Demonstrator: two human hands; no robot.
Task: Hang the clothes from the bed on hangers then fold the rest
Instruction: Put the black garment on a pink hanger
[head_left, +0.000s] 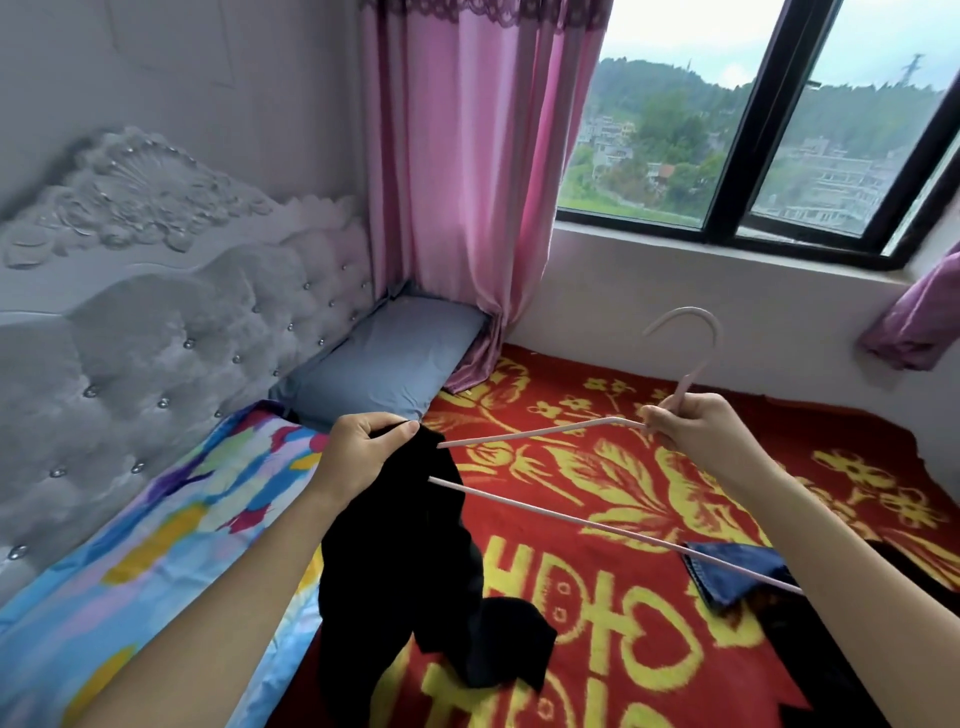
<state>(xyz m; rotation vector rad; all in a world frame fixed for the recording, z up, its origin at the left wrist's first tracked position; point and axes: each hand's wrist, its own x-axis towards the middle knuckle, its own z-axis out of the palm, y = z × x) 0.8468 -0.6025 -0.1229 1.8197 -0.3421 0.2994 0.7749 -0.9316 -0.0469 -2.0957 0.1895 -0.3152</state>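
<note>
The black garment (405, 545) is dangling over the bed, its lower end resting on the red blanket (597, 649). The left hand (363, 447) is pinching its top edge between thumb and forefinger, the other fingers curling in beneath. The pink hanger (571, 522) is pointing its near tip straight at that pinched edge, both bars disappearing at the cloth; whether the tip is inside the opening or only behind it, I cannot tell. The right hand (691, 423) is gripping the hanger at the neck just under the hook, fingers wrapping round it.

To my eye this is the threading step. Doing it well probably means holding the opening taut and wide while guiding the tip through, then seating one shoulder before working in the other.

A blue denim piece (737, 571) is lying on the blanket under the hanger's far end, seemingly waiting its turn. A grey pillow (395, 353) is sitting by the pink curtain (467, 182).
</note>
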